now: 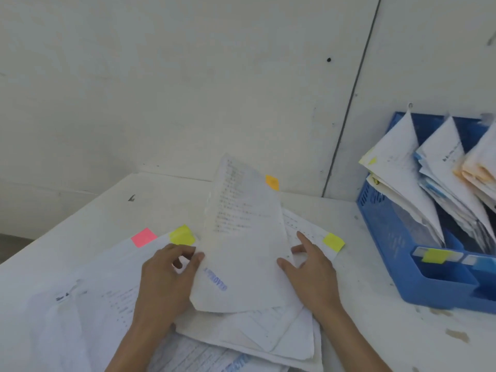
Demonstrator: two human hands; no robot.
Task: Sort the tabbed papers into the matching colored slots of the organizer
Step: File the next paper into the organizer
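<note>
A printed sheet with an orange tab stands tilted up over a loose pile of papers on the white table. My left hand pinches its left edge. My right hand holds its right edge, thumb on the front and fingers behind. Other sheets in the pile show a pink tab and yellow tabs. The blue organizer stands at the right, holding sorted papers; its front carries a yellow label and a blue label.
A white wall rises behind the table, with a dark seam running down it. The table's left edge slants from the far middle toward the near left. Brown stains mark the tabletop by the organizer.
</note>
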